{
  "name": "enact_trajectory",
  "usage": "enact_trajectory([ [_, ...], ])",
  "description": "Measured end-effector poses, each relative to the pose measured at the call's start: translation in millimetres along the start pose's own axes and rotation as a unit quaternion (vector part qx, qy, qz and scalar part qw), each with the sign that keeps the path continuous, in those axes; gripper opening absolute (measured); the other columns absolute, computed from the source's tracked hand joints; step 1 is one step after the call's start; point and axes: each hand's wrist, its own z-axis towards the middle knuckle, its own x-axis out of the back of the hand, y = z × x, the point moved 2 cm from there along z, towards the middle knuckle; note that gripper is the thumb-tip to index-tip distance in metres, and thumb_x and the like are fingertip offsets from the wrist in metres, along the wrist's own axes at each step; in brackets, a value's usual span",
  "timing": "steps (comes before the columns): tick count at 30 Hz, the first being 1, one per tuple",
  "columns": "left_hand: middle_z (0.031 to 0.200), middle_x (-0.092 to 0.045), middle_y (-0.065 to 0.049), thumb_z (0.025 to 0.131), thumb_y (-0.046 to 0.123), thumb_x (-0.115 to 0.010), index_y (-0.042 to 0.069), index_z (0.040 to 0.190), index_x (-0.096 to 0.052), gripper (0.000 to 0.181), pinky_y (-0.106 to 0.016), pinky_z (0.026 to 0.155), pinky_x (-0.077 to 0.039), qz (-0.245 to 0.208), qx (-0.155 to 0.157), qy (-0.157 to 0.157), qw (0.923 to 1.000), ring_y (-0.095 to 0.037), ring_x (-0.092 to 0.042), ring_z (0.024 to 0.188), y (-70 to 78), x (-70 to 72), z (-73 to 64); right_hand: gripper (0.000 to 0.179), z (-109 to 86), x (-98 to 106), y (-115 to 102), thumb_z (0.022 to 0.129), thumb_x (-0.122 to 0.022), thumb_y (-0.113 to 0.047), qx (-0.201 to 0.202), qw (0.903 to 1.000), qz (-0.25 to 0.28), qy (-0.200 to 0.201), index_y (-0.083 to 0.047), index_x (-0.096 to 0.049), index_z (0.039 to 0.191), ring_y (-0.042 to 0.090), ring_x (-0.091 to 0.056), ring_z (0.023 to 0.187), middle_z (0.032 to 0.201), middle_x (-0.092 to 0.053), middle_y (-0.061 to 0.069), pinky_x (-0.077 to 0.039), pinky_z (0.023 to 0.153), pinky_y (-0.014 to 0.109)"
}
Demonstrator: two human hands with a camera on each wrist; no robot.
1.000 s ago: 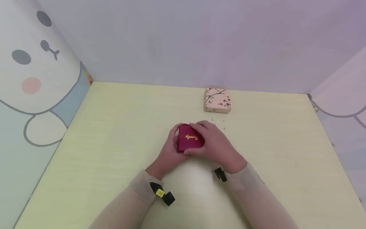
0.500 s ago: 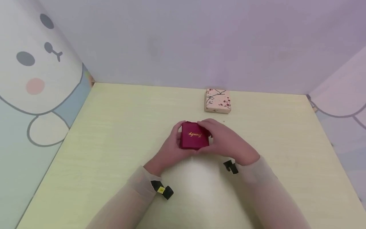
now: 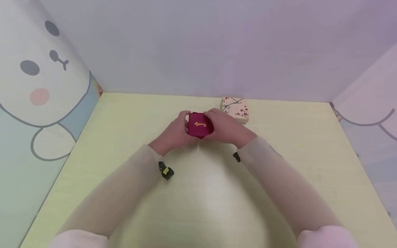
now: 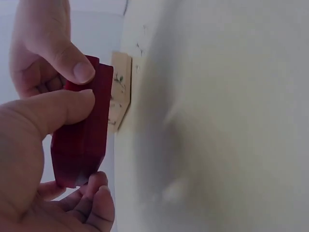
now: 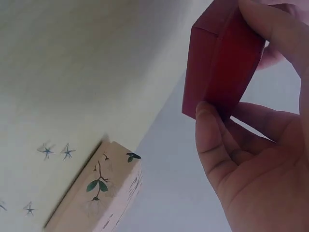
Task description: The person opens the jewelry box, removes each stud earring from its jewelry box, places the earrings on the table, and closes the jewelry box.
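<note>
A dark red jewelry box (image 3: pixel 199 126) with gold "Jewelry" lettering on top is held up over the table between both hands. My left hand (image 3: pixel 176 134) grips its left side, thumb along the near edge and fingers at the far edge. From the right, my right hand (image 3: pixel 227 128) grips it the same way, its thumb tip close to the left one in the left wrist view. The lid seam runs along the side of the box (image 4: pixel 79 140) there, with lid and base together. In the right wrist view its bottom edge (image 5: pixel 212 82) is clear of the tabletop.
A pale pink box (image 3: pixel 238 109) with a blossom-branch print lies at the table's back edge by the wall, partly behind my right hand. Several tiny silvery star-shaped pieces (image 5: pixel 67 151) lie on the tabletop (image 3: pixel 198 206) beside it.
Both hands have carried the red box away from me, toward the back of the table, after a slight shift right and then left. Both keep their grip. The pink box stays in place.
</note>
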Motion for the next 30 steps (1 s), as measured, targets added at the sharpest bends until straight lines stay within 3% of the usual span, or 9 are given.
enact_trajectory([
  [4,0.119,-0.059,-0.007,0.084,0.034,-0.086,0.007,0.154,-0.027,0.095,-0.039,0.081,-0.056,0.019,-0.004,-0.007,0.9998,-0.025,-0.061,0.099,2.2,12.9,18.2,0.077,18.8,6.5,0.9,0.080,-0.090,-0.036,-0.010,0.9998,-0.006,-0.013,-0.011,-0.053,0.142,0.021,-0.054,0.111,0.127,-0.054,0.004,-0.052,0.095,0.039],
  [10,0.127,-0.056,-0.007,0.083,0.038,-0.085,0.003,0.148,-0.034,0.090,-0.041,0.095,-0.052,0.041,-0.012,-0.010,0.9990,-0.024,-0.057,0.107,5.2,25.3,44.3,0.064,44.0,18.3,3.5,0.079,-0.091,-0.034,-0.030,0.9987,-0.028,-0.032,-0.012,-0.058,0.129,0.022,-0.056,0.105,0.118,-0.055,0.003,-0.053,0.091,0.039],
  [18,0.126,-0.055,-0.006,0.075,0.028,-0.092,0.006,0.145,-0.036,0.092,-0.041,0.096,-0.050,0.083,0.006,-0.036,0.9959,-0.025,-0.056,0.109,-1.7,33.7,76.0,0.065,69.4,23.6,7.3,0.080,-0.090,-0.036,-0.079,0.9936,-0.060,-0.053,-0.015,-0.055,0.130,0.023,-0.053,0.107,0.117,-0.052,0.001,-0.052,0.095,0.043],
  [24,0.124,-0.057,-0.008,0.071,0.030,-0.095,0.004,0.140,-0.038,0.093,-0.043,0.102,-0.047,0.139,0.028,-0.029,0.9894,-0.027,-0.056,0.112,-6.0,34.5,90.7,0.062,86.8,18.1,8.8,0.080,-0.089,-0.034,-0.088,0.9919,-0.073,-0.054,-0.013,-0.057,0.129,0.024,-0.055,0.104,0.114,-0.054,0.002,-0.050,0.096,0.043],
  [30,0.119,-0.059,-0.011,0.071,0.038,-0.092,0.002,0.133,-0.040,0.088,-0.044,0.100,-0.049,0.202,0.057,-0.028,0.9774,-0.028,-0.058,0.109,-8.9,29.0,99.7,0.052,97.9,9.5,16.3,0.079,-0.090,-0.028,-0.088,0.9922,-0.055,-0.069,-0.012,-0.061,0.119,0.025,-0.060,0.096,0.109,-0.062,0.003,-0.052,0.089,0.039],
])
